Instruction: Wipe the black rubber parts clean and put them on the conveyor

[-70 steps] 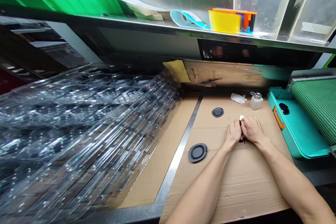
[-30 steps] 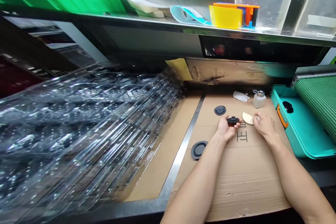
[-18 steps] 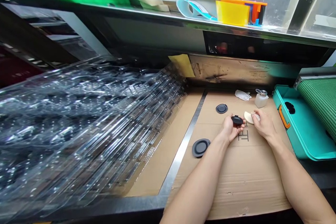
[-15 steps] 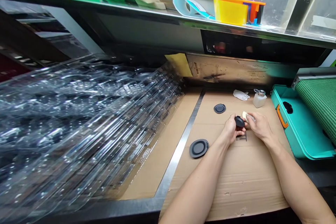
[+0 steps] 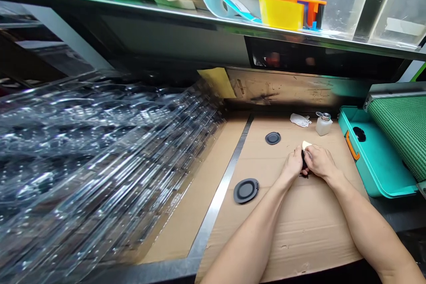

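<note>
My left hand and my right hand meet above a cardboard sheet. Between them, a small black round part shows only at its edge, and my left hand seems to hold it. My right hand grips a cream sponge pad, whose tip sticks out above the fingers and presses against the black part. Two larger dark grey rubber-rimmed discs lie nearby, one beyond my hands and one to their left.
A plastic dispensing bottle and a crumpled white cloth stand beyond my hands. To the right is a teal tray. A metal strip runs left of the cardboard, beyond which lies a stack of transparent blister trays.
My hands have come together from a small gap. The pad now presses on the black part, which is mostly hidden between my fingers. The head view has shifted slightly.
</note>
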`<state>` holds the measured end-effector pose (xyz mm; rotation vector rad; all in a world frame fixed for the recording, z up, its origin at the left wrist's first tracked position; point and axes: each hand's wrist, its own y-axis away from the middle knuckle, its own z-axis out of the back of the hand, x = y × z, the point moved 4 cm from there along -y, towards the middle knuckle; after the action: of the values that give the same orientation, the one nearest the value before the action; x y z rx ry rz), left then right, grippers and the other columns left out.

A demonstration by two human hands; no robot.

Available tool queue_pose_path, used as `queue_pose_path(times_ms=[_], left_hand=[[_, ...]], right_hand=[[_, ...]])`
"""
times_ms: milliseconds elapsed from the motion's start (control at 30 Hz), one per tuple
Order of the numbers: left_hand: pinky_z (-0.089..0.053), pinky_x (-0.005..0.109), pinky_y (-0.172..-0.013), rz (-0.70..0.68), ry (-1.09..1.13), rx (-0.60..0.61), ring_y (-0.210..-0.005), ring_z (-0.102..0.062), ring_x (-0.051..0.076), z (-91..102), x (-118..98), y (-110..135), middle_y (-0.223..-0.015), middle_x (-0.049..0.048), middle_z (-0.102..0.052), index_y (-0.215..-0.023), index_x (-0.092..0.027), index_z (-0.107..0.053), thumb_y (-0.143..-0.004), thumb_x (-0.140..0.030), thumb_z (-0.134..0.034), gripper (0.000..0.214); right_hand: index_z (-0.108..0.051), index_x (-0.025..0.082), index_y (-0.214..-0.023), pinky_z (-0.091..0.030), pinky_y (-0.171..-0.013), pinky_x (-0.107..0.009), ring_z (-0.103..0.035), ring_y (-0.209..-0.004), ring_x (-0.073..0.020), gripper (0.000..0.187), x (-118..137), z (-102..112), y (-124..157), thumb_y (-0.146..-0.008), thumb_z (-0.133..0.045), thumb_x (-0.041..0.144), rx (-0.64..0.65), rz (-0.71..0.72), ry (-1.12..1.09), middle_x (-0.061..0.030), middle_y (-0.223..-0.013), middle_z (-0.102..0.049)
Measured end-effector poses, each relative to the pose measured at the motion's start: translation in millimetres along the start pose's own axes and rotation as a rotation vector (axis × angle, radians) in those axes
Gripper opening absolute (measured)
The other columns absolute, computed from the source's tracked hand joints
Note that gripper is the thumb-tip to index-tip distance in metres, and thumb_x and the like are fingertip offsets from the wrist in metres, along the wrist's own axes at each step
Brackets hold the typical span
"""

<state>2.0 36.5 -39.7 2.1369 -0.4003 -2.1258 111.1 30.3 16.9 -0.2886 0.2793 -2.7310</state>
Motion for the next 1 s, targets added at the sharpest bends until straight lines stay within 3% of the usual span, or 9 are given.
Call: queue_pose_path(times_ms=[200, 300, 500, 733, 1000], left_hand=[[-0.050, 0.029, -0.057, -0.058, -0.207, -0.039, -0.045, -0.061, 0.018, -1.9, -10, 11, -0.047, 0.0072, -0.061, -0.052, -0.021, -0.056, -0.102, -0.053, -0.019, 0.070], [-0.049, 0.030, -0.060, -0.099, -0.218, -0.051, -0.048, -0.059, 0.020, -4.1, -16, 15, -0.045, 0.0081, -0.058, -0.047, -0.022, -0.055, -0.103, -0.050, -0.027, 0.068], [-0.046, 0.029, -0.063, -0.095, 0.072, -0.072, -0.061, -0.063, 0.025, -2.3, -12, 12, -0.043, 0.0064, -0.054, -0.055, -0.022, -0.063, -0.098, -0.040, -0.050, 0.048], [-0.045, 0.031, -0.055, -0.084, -0.180, -0.033, -0.044, -0.055, 0.020, -0.9, -13, 15, -0.045, 0.0085, -0.058, -0.049, -0.022, -0.060, -0.103, -0.050, -0.029, 0.068], [-0.044, 0.029, -0.058, -0.186, -0.215, -0.049, -0.047, -0.055, 0.019, -4.6, -18, 19, -0.043, 0.0080, -0.056, -0.043, -0.023, -0.054, -0.103, -0.047, -0.033, 0.068]], right_hand=[[-0.064, 0.019, -0.092, -0.040, -0.077, -0.026, -0.062, -0.086, -0.0181, 0.021, 0, 2, -1, -0.099, -0.045, 0.022, -0.009, 0.045, 0.010, -0.0074, -0.095, -0.070], [-0.064, 0.019, -0.088, -0.040, -0.077, -0.026, -0.062, -0.084, -0.0179, 0.023, 0, 5, 1, -0.099, -0.044, 0.022, -0.016, 0.052, -0.005, -0.0072, -0.092, -0.070], [-0.065, 0.019, -0.090, -0.041, -0.081, -0.027, -0.062, -0.085, -0.0186, 0.024, 0, 10, 3, -0.099, -0.043, 0.021, -0.042, 0.081, -0.002, -0.0077, -0.093, -0.071], [-0.068, 0.021, -0.088, -0.039, -0.072, -0.028, -0.064, -0.082, -0.0194, 0.022, -3, 5, 4, -0.096, -0.048, 0.025, -0.013, -0.019, 0.012, -0.0077, -0.095, -0.074], [-0.069, 0.021, -0.089, -0.040, -0.072, -0.027, -0.066, -0.084, -0.0192, 0.022, -2, 9, 5, -0.096, -0.048, 0.026, -0.008, -0.044, -0.012, -0.0071, -0.096, -0.075]])
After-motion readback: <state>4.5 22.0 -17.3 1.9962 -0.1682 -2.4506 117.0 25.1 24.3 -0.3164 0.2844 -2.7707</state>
